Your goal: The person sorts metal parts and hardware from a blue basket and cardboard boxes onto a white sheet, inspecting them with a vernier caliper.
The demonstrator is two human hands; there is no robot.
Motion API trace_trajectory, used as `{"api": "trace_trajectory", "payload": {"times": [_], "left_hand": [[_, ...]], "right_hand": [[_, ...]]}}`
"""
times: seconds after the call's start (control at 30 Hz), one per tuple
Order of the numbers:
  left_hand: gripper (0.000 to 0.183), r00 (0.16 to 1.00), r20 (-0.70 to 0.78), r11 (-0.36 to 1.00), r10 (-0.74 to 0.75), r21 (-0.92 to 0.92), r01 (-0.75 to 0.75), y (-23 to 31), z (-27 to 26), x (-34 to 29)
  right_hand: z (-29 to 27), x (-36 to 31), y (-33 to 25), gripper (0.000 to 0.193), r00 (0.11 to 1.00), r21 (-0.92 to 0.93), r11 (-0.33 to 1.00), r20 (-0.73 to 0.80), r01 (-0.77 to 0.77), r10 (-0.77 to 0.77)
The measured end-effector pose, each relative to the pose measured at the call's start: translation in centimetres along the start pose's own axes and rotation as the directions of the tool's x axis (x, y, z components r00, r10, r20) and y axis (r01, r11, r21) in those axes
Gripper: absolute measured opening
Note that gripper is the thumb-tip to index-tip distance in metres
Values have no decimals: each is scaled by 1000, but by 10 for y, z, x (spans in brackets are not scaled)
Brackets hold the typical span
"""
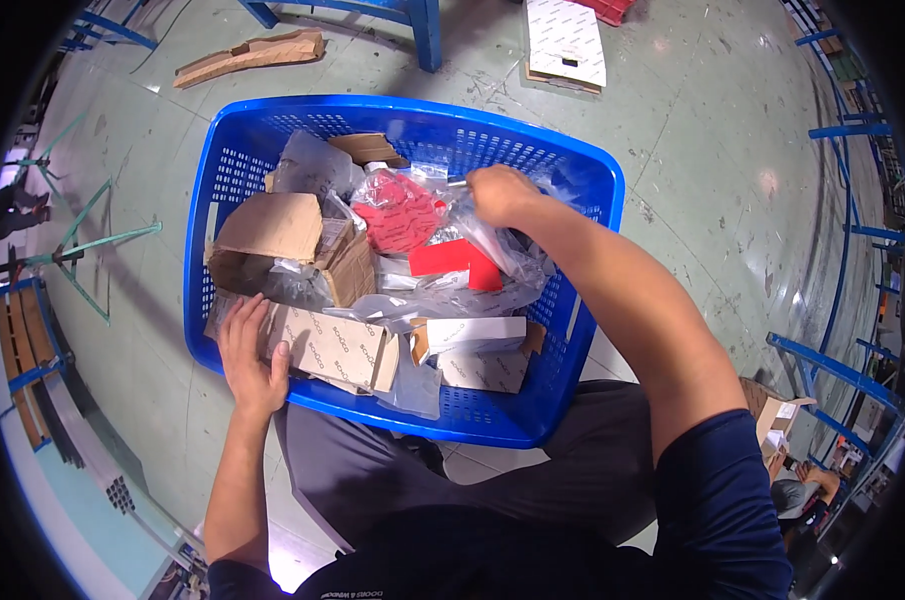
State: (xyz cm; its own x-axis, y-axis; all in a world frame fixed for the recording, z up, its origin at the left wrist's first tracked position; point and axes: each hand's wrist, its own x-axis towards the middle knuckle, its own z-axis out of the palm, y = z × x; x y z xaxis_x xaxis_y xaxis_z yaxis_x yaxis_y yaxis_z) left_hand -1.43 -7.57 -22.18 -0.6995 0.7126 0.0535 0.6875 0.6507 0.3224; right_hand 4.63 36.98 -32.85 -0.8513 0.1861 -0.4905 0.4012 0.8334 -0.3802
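A blue plastic basket [373, 104] stands in front of my knees, filled with packaging. My left hand [251, 350] lies with fingers outstretched on the end of a printed cardboard box [323, 345] along the near side. At the far right inside the basket, my right hand [503, 195] is closed, its fingertips largely hidden. A thin light-coloured end sticks out left of those fingers, too small to name. Clear plastic wrap [508, 250] lies beneath that hand. Left of it are a red printed packet [398, 210] and a bright red piece [453, 262].
An open brown carton [268, 225] and a white box [478, 335] are also in the basket. On the floor beyond lie a cardboard strip [253, 57] and a white printed box [565, 45]. A blue metal frame [425, 35] stands behind; another person [798, 495] is at the lower right.
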Motion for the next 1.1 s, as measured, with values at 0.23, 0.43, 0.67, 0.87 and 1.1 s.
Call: {"api": "trace_trajectory", "payload": {"times": [0.23,0.43,0.67,0.87,1.1], "left_hand": [[51,977,-164,969,135,-183,-164,68,-5,23],[44,854,451,952,261,24,-304,193,95,63],[32,804,490,901,337,79,-426,174,97,35],[64,921,186,895,342,-362,-259,149,43,25],[50,999,5,723,43,-690,-28,127,52,29]], "right_hand": [[30,39,5,33,993,-102,993,-105,-63,52],[63,72,1,29,995,-245,970,-99,0,-25],[57,75,1,33,991,-161,978,2,-132,134],[47,78,7,34,973,-171,983,206,-68,103],[67,65,8,35,987,-67,991,-103,115,-121]]}}
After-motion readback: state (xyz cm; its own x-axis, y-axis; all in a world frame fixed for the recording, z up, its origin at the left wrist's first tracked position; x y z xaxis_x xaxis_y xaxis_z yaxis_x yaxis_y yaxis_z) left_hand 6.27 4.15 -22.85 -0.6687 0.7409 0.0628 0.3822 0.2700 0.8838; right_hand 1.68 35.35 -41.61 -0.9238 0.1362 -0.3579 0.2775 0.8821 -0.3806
